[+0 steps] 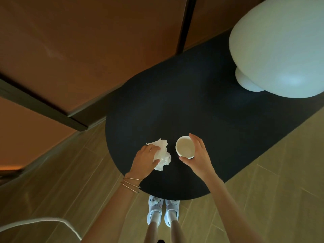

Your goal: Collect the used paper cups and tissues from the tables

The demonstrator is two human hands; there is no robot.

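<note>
Two hands reach over the near end of a dark table (192, 106). On the left, the left hand (144, 162) grips a crumpled white tissue (163, 153) that lies on the table. Just to its right, the right hand (198, 155) wraps its fingers and thumb around a white paper cup (185, 146), open side up. Far off on the right sits a big round white lamp (280, 46).
</note>
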